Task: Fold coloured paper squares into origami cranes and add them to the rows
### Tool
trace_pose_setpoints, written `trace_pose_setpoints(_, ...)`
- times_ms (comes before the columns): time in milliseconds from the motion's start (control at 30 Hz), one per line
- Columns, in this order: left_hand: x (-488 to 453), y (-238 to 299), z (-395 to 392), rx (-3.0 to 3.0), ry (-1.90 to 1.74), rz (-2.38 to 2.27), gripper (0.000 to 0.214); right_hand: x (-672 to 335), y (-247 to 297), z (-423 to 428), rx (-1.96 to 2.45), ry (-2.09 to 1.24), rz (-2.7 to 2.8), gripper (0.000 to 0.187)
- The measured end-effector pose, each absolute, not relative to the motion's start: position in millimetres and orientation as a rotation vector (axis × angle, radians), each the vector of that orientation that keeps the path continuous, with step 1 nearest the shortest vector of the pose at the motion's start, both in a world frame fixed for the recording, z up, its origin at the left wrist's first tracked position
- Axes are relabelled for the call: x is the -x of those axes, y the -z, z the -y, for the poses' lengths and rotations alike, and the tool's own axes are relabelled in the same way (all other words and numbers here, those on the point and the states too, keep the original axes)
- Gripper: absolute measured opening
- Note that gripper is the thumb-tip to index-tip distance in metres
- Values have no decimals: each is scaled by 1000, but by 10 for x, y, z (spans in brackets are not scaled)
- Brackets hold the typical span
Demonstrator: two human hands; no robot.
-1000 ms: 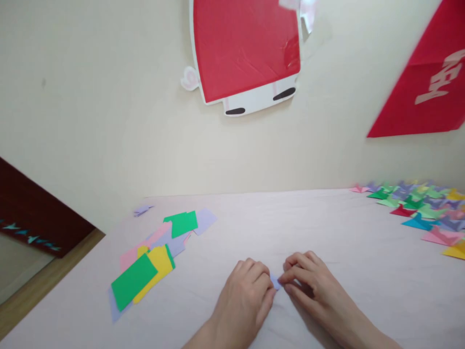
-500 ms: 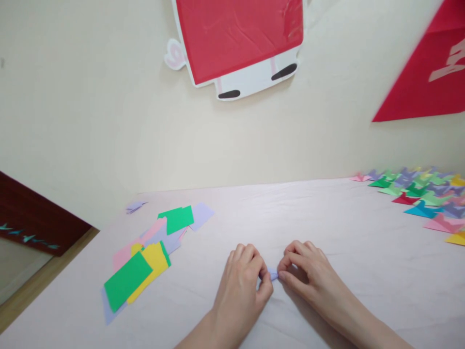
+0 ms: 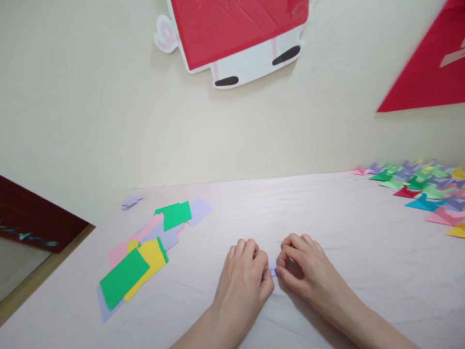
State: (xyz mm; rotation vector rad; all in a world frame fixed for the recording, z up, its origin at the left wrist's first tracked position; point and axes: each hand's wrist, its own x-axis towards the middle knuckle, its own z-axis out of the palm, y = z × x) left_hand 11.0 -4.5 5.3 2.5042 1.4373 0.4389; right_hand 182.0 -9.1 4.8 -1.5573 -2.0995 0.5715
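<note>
Between my two hands, just over the pale cloth-covered table (image 3: 232, 213), is a small piece of folded lilac paper (image 3: 272, 270). My left hand (image 3: 243, 276) is closed on its left end, fingers curled, hiding most of it. The thumb and forefinger of my right hand (image 3: 303, 266) pinch its right tip. Only a short lilac strip shows in the gap, so its full folded shape cannot be made out.
To the left lie loose sheets: green paper (image 3: 125, 278), yellow paper (image 3: 152, 257), pink and lilac ones. A folded lilac piece (image 3: 132, 202) sits at the back left. Several colourful folded paper birds (image 3: 425, 201) stand in rows at the right, near the wall (image 3: 232, 131).
The camera view has shifted slightly. My left fingers have curled a little further over the lilac paper, while my right hand keeps its pinch.
</note>
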Motion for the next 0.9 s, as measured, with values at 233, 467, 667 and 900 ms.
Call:
trace_pose_setpoints(233, -128, -76, 62, -2528, -395, -1468, 13, -1833, -18, 92, 1530, -510, 2152, 14)
trace_pose_setpoints(467, -147, -76, 69, -2543, -390, -1523, 13, -1828, 4, 111, 1528, -504, 2149, 14)
trace_pose_setpoints(667, -158, -43, 88, -2548, -382, -1549, 14, -1798, -55, 134, 1570, -557, 2130, 12)
trace_pose_setpoints(900, -156, -32, 79, -2531, -371, -1539, 16, -1745, -65, 156, 1615, -541, 2084, 9)
